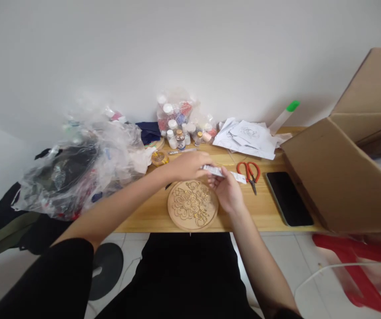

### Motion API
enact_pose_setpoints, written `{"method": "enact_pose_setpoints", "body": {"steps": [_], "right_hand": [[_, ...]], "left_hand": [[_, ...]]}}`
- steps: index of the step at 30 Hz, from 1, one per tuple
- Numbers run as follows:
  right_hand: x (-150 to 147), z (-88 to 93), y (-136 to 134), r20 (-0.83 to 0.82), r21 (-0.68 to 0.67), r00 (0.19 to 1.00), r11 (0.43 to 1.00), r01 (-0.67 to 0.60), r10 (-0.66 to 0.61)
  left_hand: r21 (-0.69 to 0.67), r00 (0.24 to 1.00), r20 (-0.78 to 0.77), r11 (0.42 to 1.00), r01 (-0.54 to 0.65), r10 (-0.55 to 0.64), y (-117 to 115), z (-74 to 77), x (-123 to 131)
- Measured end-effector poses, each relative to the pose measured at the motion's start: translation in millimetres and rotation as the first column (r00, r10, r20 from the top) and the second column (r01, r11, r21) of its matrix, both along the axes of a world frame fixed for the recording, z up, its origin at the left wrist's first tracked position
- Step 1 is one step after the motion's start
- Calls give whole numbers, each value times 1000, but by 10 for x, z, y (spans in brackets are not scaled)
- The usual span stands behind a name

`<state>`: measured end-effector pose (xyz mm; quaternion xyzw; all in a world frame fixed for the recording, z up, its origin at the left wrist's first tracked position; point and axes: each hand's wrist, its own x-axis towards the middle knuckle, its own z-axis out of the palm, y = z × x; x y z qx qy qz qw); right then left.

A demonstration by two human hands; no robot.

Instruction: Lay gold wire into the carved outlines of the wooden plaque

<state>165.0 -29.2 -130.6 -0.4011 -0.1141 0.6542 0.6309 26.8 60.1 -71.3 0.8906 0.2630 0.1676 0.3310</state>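
Note:
Above the wooden table, a slim white tube with small print point(238, 177) lies across my right hand point(228, 192), whose fingers are curled round it. My left hand point(192, 165) pinches the tube's left end; its fingertips are partly hidden. Just below both hands rests a round wooden board point(193, 221) bearing a flower pattern point(190, 201) outlined in gold wire or line. Right of the tube lie red-handled scissors point(252, 173), blades toward me. A roll of gold wire point(160, 158) sits beyond my left wrist.
Crumpled plastic bags point(107, 155) cover the table's left side. Several small bottles point(180, 138) stand at the back, beside papers with line drawings point(248, 135). A black phone point(288, 198) lies near an open cardboard box point(330, 177) on the right. A red stool point(359, 266) is below.

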Motion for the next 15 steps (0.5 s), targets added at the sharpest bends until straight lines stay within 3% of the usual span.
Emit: {"method": "enact_pose_setpoints", "body": {"steps": [4, 8, 15], "right_hand": [[142, -87, 84, 52, -106, 992, 988, -111, 117], [298, -144, -50, 119, -121, 986, 987, -103, 117], [451, -160, -312, 280, -34, 958, 998, -53, 60]], "left_hand": [[22, 996, -53, 997, -70, 71, 266, -274, 18], [61, 980, -71, 982, -180, 184, 302, -503, -56], [81, 903, -119, 910, -406, 413, -13, -550, -535]]}}
